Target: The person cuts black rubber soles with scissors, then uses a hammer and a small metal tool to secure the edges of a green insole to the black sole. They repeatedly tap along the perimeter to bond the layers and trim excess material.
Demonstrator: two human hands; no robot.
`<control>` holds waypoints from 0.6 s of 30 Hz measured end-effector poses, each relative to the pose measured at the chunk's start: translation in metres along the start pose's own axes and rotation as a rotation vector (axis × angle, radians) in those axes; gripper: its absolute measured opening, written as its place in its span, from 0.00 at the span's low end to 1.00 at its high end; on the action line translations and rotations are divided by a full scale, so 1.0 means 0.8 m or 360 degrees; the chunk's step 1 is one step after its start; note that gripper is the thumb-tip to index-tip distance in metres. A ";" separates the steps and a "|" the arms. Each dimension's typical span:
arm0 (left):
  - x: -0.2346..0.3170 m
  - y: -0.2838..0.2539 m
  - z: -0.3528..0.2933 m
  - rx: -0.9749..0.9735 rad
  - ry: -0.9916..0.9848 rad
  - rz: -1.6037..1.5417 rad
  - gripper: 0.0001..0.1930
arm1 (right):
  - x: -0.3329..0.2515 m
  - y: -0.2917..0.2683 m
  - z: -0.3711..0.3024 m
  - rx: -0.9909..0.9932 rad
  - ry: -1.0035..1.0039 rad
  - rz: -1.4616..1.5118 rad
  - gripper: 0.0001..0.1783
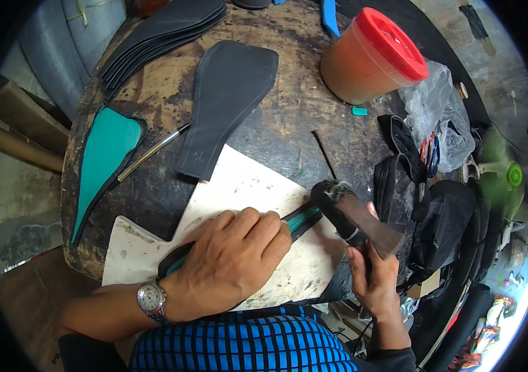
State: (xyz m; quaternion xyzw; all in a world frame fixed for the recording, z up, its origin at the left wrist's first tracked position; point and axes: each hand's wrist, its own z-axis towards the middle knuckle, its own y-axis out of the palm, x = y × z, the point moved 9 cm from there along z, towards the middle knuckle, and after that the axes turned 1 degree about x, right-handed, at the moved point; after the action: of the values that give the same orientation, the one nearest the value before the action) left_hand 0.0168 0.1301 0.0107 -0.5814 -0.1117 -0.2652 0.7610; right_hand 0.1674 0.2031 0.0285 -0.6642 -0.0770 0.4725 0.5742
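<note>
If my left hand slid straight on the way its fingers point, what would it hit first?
Probably the hammer head held in the right hand: the left hand points up and right along the black-and-teal strip, whose end lies under the hammer. Depth is unclear.

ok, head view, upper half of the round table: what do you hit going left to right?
Teal sole piece → metal pen → black sole cutout → thin black nail → orange jar with red lid → clear plastic bag.
</note>
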 end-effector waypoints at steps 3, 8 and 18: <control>0.000 -0.001 -0.002 -0.0034 -0.0009 0.0017 0.15 | -0.011 0.008 0.001 -0.0151 -0.0075 0.0112 0.24; -0.014 -0.008 -0.011 -0.0143 -0.0210 -0.0176 0.18 | 0.011 0.012 0.005 -0.0313 0.0223 0.0064 0.25; -0.013 -0.015 -0.027 -0.0211 -0.0174 -0.0068 0.21 | 0.000 0.016 0.003 -0.0350 0.0080 0.0121 0.25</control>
State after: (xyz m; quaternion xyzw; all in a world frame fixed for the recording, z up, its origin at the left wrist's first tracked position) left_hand -0.0010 0.1101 0.0092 -0.6415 -0.1477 -0.2562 0.7078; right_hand 0.1599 0.2003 0.0180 -0.7373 -0.0887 0.4659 0.4811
